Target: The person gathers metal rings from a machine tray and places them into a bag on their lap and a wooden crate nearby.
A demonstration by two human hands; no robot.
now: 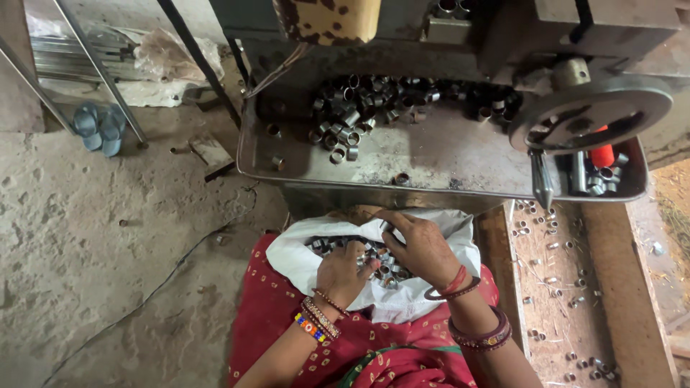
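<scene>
Both the left hand (pixel 343 271) and the right hand (pixel 420 248) rest, fingers curled, on small metal rings (pixel 384 269) heaped in a white cloth (pixel 302 259) on the lap. The metal tray (pixel 431 154) edge lies just beyond; bare floor (pixel 108 251) opens leftward.

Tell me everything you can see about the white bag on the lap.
The white bag looks like thin, crumpled plastic, lying open on the red patterned cloth just below the metal tray. It holds a heap of small metal rings. The left hand and right hand both reach inside among the rings, pressing its folds down.
</scene>
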